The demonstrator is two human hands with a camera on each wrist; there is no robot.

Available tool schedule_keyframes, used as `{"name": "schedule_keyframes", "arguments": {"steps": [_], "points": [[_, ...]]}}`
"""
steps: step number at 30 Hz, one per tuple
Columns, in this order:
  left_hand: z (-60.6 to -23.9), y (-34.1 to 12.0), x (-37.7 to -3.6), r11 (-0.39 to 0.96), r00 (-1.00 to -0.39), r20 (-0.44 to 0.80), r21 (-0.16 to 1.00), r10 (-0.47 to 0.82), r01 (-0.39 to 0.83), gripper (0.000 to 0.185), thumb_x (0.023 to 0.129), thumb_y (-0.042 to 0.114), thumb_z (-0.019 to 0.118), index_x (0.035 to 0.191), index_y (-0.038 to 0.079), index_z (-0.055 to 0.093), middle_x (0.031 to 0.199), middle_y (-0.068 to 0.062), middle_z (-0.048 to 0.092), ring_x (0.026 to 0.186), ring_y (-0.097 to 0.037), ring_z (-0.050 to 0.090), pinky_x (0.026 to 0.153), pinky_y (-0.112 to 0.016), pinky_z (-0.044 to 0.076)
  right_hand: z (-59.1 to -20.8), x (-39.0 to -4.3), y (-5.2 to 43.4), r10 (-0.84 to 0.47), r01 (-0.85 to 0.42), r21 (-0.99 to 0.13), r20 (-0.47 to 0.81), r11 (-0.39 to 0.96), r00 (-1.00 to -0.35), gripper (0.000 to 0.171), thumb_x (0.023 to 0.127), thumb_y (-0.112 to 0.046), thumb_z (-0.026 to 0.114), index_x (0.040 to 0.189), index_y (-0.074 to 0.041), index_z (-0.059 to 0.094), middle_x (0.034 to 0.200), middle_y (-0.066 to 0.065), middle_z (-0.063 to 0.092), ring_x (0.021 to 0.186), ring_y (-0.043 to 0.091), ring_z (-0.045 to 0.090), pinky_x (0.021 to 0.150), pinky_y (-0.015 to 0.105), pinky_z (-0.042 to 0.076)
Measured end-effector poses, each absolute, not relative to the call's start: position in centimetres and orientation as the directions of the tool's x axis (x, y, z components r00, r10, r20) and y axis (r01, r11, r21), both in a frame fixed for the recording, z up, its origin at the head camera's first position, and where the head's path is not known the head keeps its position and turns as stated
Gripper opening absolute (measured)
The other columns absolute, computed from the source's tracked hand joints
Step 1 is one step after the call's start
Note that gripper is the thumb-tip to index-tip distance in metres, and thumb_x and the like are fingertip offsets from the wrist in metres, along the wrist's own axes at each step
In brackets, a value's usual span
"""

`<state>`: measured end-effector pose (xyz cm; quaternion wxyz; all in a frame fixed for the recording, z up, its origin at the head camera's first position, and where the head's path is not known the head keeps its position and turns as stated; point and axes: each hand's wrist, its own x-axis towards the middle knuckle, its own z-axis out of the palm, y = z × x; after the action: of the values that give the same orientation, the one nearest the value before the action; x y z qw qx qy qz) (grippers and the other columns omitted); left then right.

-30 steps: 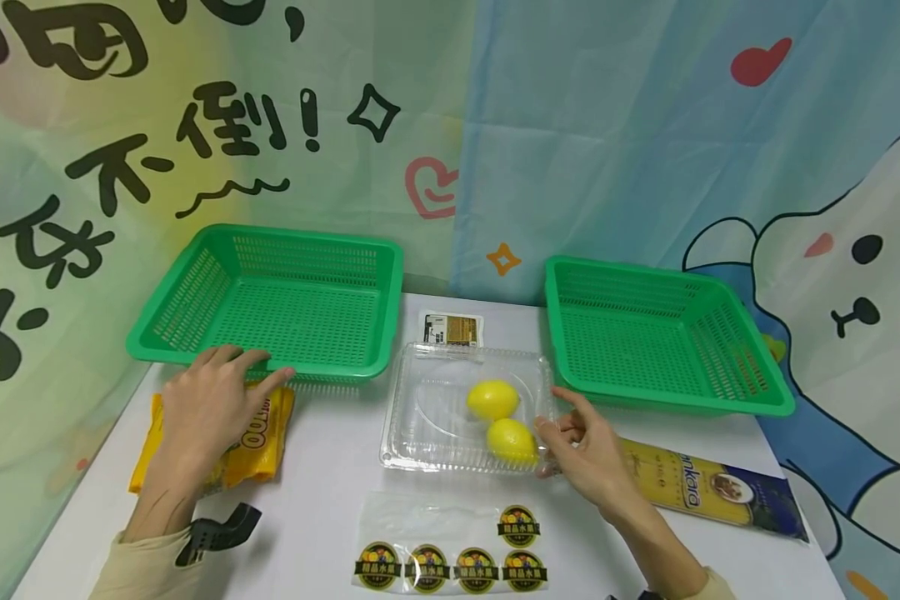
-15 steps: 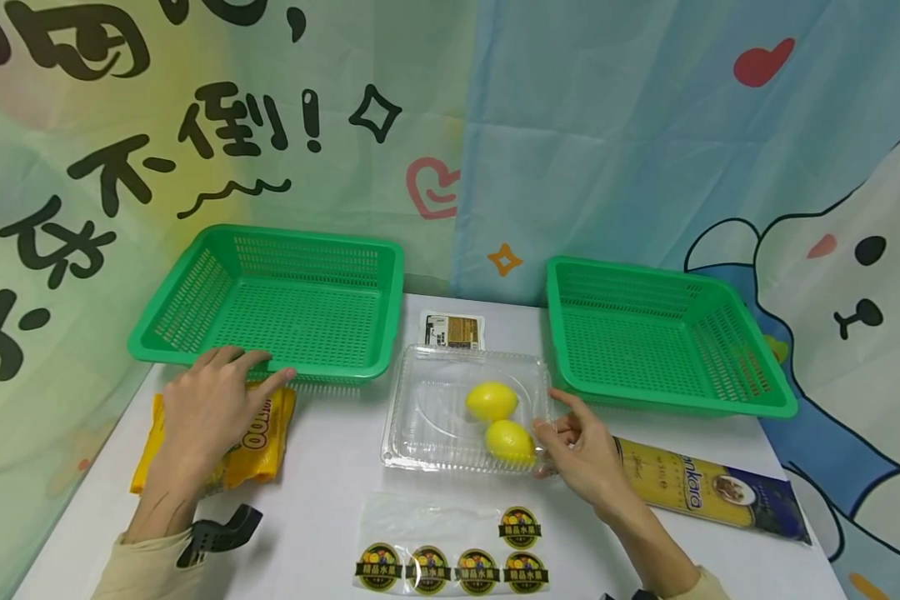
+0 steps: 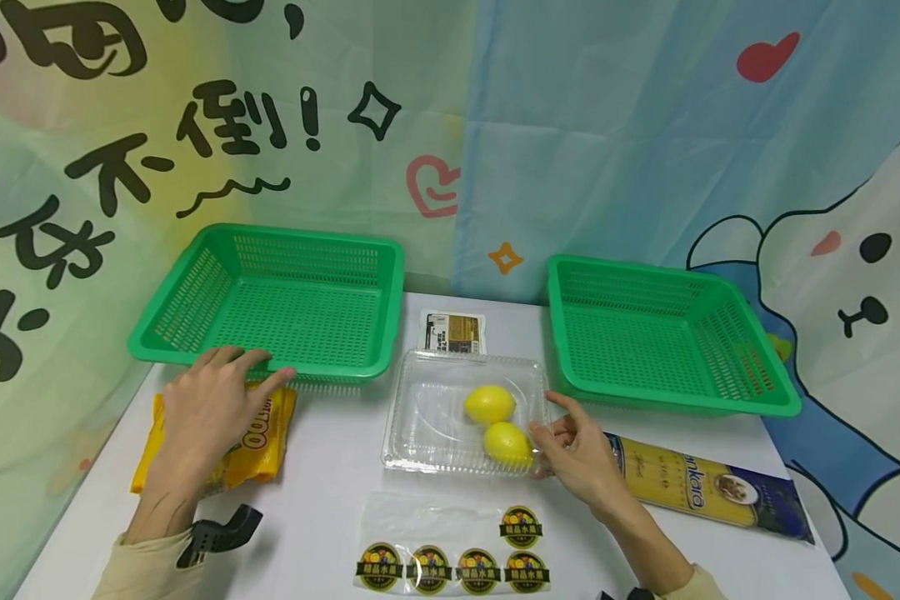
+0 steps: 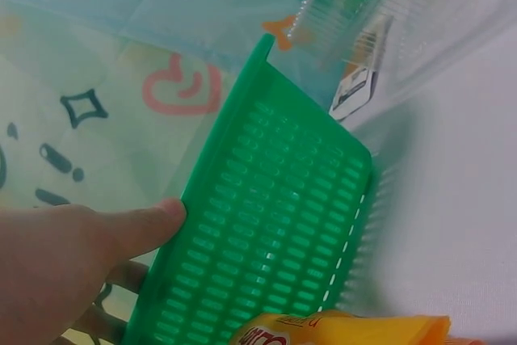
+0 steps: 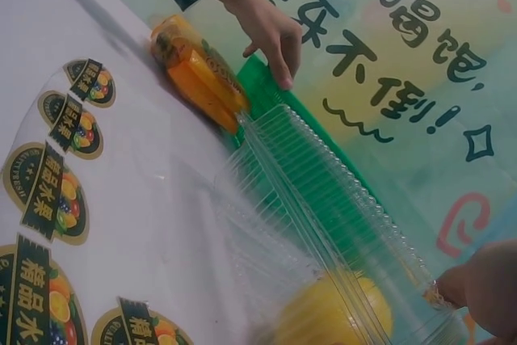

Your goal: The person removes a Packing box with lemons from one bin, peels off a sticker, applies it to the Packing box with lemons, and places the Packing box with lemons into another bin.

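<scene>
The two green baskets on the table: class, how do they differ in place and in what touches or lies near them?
The left basket has the left hand at its front rim, above a yellow packet; the right basket has no hand on it. A long pasta packet lies before the right basket, the clear tray between both. Both are green, slotted and empty.

The printed backdrop cloth far left carries large black Chinese characters, "不倒!" among them. The long blue-and-yellow packet near right reads "...nkara". The yellow plastic bag near left shows "00". The round black fruit stickers read "精品水果".
</scene>
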<state>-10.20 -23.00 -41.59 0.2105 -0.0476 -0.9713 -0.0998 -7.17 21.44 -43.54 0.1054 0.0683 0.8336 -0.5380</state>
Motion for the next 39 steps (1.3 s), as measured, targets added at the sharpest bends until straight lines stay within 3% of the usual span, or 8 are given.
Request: {"name": "schedule_keyframes", "arguments": {"steps": [9, 13, 16, 20, 25, 30, 35, 39], "points": [[-41.7, -22.9, -10.0, 0.975, -0.915, 0.402, 0.185, 0.041, 0.125, 0.053, 0.087, 0.049, 0.082, 0.118, 0.006, 0.077, 0.116, -0.028, 0.073, 0.104, -0.05, 0.069, 0.046, -0.049, 0.05, -44.1, -7.3, 21.6, 0.004, 0.221, -0.834, -0.253, 0.505, -0.967, 0.064, 0.106, -0.026, 0.064, 0.16, -0.008, 0.035, 0.106, 0.017, 0.064, 0.077, 0.018, 0.064, 0.065, 0.03, 0.06], [-41.6, -22.3, -9.4, 0.967, -0.899, 0.435, 0.204, 0.051, 0.153, 0.057, 0.089, 0.042, 0.081, 0.13, 0.004, 0.07, 0.126, -0.031, 0.067, 0.112, -0.053, 0.065, 0.067, -0.061, 0.056, -43.9, -7.0, 21.7, 0.01, 0.2, -0.796, -0.237, 0.571, -0.971, 0.068, 0.107, -0.038, 0.061, 0.161, -0.007, 0.034, 0.115, 0.019, 0.069, 0.082, 0.017, 0.068, 0.067, 0.029, 0.059], [-41.6, -20.9, -8.5, 0.926, -0.834, 0.542, 0.254, 0.102, 0.279, 0.053, 0.092, 0.036, 0.079, 0.131, 0.002, 0.068, 0.125, -0.028, 0.068, 0.111, -0.05, 0.066, 0.082, -0.064, 0.056, -43.7, -6.4, 21.7, 0.034, 0.17, -0.768, -0.19, 0.617, -0.981, 0.067, 0.109, -0.046, 0.053, 0.16, -0.006, 0.035, 0.121, 0.02, 0.071, 0.091, 0.021, 0.071, 0.072, 0.03, 0.058], [-41.7, -16.8, -6.4, 0.769, -0.676, 0.69, 0.277, 0.258, 0.576, 0.04, 0.103, 0.037, 0.066, 0.119, 0.002, 0.074, 0.116, -0.016, 0.075, 0.101, -0.035, 0.072, 0.087, -0.048, 0.06, -43.1, -4.9, 22.0, 0.097, 0.079, -0.71, -0.015, 0.7, -0.995, 0.054, 0.11, -0.043, 0.051, 0.148, -0.004, 0.052, 0.117, 0.014, 0.073, 0.099, 0.022, 0.067, 0.077, 0.027, 0.055], [-43.1, -10.5, -3.0, 0.525, -0.54, 0.687, 0.265, 0.486, 0.809, 0.023, 0.1, 0.029, 0.07, 0.111, 0.01, 0.075, 0.116, -0.007, 0.075, 0.1, -0.02, 0.075, 0.088, -0.031, 0.062, -42.5, -2.9, 21.9, 0.061, -0.116, -0.662, 0.239, 0.74, -0.969, 0.016, 0.106, -0.021, 0.065, 0.112, -0.008, 0.071, 0.08, -0.005, 0.069, 0.068, 0.006, 0.055, 0.06, 0.021, 0.046], [-45.8, -5.6, -0.8, 0.474, -0.56, 0.492, 0.3, 0.667, 0.828, 0.02, 0.092, 0.027, 0.081, 0.107, 0.015, 0.076, 0.111, 0.002, 0.073, 0.1, -0.009, 0.071, 0.087, -0.021, 0.059, -42.6, -1.6, 21.8, -0.135, -0.296, -0.573, 0.307, 0.764, -0.942, 0.002, 0.096, -0.014, 0.077, 0.096, -0.015, 0.075, 0.066, -0.02, 0.059, 0.057, -0.005, 0.044, 0.053, 0.019, 0.042], [-47.5, -2.3, -0.8, 0.585, -0.67, 0.207, 0.35, 0.713, 0.731, 0.01, 0.095, 0.022, 0.077, 0.097, 0.013, 0.075, 0.092, 0.006, 0.067, 0.08, -0.003, 0.063, 0.069, -0.016, 0.054, -43.1, -1.0, 21.4, -0.176, -0.198, -0.526, 0.092, 0.827, -0.98, 0.006, 0.093, -0.018, 0.081, 0.098, -0.02, 0.078, 0.063, -0.023, 0.054, 0.055, -0.006, 0.042, 0.051, 0.018, 0.04], [-48.1, -0.9, -1.3, 0.653, -0.72, 0.121, 0.34, 0.683, 0.676, 0.011, 0.094, 0.022, 0.077, 0.09, 0.013, 0.071, 0.081, 0.007, 0.059, 0.069, -0.004, 0.055, 0.061, -0.019, 0.049, -43.9, -0.7, 21.0, -0.171, -0.143, -0.472, -0.016, 0.87, -0.985, 0.008, 0.093, -0.023, 0.081, 0.101, -0.022, 0.08, 0.066, -0.024, 0.057, 0.056, -0.007, 0.042, 0.053, 0.017, 0.039]]}}
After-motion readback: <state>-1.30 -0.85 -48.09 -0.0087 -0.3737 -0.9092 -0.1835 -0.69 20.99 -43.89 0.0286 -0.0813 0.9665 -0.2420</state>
